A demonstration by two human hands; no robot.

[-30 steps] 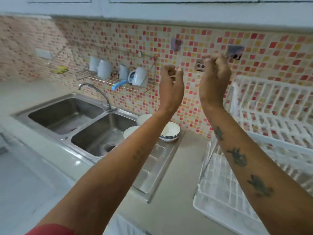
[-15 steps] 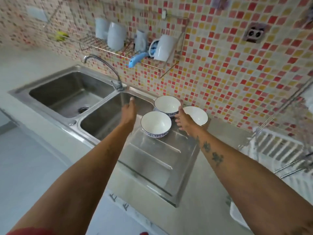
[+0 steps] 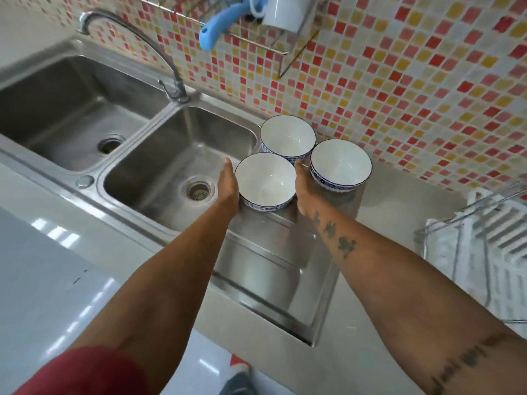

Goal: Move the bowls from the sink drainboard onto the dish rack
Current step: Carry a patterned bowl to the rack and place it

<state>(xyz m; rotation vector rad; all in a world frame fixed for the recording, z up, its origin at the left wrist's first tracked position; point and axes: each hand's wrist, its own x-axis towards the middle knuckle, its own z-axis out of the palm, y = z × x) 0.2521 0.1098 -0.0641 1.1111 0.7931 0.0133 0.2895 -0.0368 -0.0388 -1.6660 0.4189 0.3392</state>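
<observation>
Three white bowls with blue patterned bands stand close together at the far end of the steel drainboard. The near bowl sits between my two hands. My left hand presses flat against its left side, over the sink's edge. My right hand presses on its right side, in the gap beside the right bowl. The back bowl stands by the tiled wall, untouched. The near bowl rests on the drainboard. The white dish rack is at the right edge, partly cut off.
Left of the bowls lies a double steel sink with a curved faucet. A wall rack above holds a white mug and a blue handle. Grey countertop separates the drainboard from the dish rack.
My hands came down from in front of the wall to the bowls. Half a second ago they were spread wider; now they close in on both sides of the near bowl. The view has tilted down.
</observation>
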